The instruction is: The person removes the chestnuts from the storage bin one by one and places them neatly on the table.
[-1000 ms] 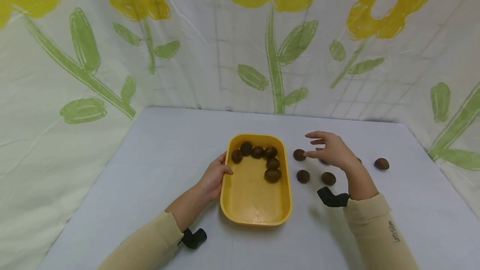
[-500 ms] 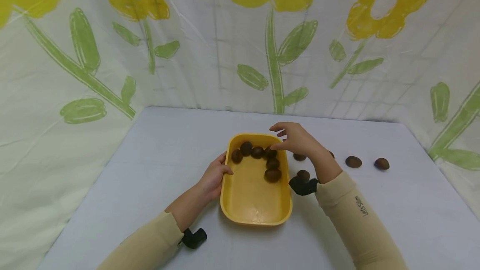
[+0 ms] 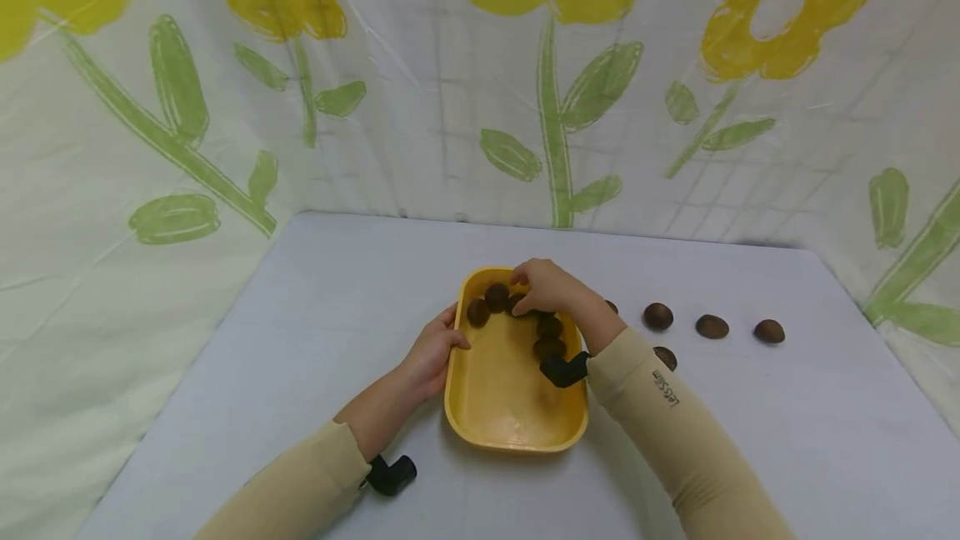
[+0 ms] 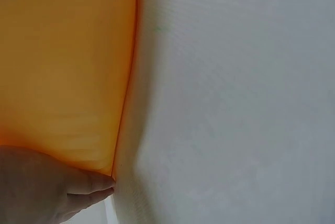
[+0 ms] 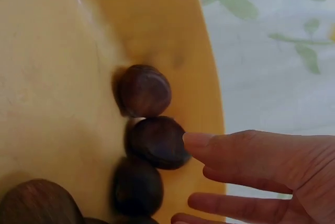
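A yellow tray point(image 3: 495, 411) lies on the table with several brown chestnuts point(image 3: 497, 297) along its far and right sides. My left hand point(image 3: 431, 358) grips its left rim, thumb over the edge; the left wrist view shows fingers point(image 4: 89, 182) at the tray's edge. Over the far right part of the tray is my right hand point(image 3: 551, 287), covering some chestnuts. From the right wrist, its thumb tip meets the edge of a chestnut point(image 5: 158, 143), while the other fingers are spread apart and relaxed, with nothing visibly held.
Right of the tray, several more chestnuts point(image 3: 712, 327) lie loose on the white tabletop point(image 3: 337, 298), some partly hidden by the right arm. Black wrist cameras point(image 3: 393, 475) stick out from both wrists. A flower-printed curtain point(image 3: 405, 107) hangs behind the table.
My right hand has moved left from above the loose chestnuts, over the tray's rim, and down into the tray. The left hand keeps its grip, and the tray stays in place.
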Demonstrator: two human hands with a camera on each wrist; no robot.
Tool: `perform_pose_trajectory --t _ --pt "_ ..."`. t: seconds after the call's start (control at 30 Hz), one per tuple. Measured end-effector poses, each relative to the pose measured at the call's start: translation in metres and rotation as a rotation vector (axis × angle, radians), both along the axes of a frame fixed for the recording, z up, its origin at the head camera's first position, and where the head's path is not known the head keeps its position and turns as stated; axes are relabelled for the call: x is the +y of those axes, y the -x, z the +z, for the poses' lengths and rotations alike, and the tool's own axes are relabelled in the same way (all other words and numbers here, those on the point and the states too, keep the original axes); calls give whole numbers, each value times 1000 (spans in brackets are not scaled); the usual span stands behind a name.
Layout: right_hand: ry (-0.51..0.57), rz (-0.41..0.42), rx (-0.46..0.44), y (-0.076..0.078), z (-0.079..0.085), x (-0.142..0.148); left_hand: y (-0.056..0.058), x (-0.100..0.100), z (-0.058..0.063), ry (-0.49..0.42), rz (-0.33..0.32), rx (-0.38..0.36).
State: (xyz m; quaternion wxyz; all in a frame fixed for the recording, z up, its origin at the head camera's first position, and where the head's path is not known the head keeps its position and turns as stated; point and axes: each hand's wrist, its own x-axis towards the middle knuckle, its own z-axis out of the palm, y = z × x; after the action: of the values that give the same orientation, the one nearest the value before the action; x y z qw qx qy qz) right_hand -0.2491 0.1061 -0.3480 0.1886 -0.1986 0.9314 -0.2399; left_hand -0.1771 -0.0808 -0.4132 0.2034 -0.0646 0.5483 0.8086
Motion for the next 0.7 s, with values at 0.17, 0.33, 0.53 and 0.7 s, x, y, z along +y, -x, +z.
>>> perform_pose_trajectory --t 0.17,0.33,0.53,0.7 --pt "-33 -10 5 0 -4 -4 0 0 0 10 -7 1" --pt "-46 -3 9 1 -8 -5 1 -1 -1 21 -4 -5" --pt "-51 1 37 4 -17 -8 1 0 -1 14 -2 -5" --pt "-50 30 45 4 -23 -14 1 -1 -1 6 -8 -4"
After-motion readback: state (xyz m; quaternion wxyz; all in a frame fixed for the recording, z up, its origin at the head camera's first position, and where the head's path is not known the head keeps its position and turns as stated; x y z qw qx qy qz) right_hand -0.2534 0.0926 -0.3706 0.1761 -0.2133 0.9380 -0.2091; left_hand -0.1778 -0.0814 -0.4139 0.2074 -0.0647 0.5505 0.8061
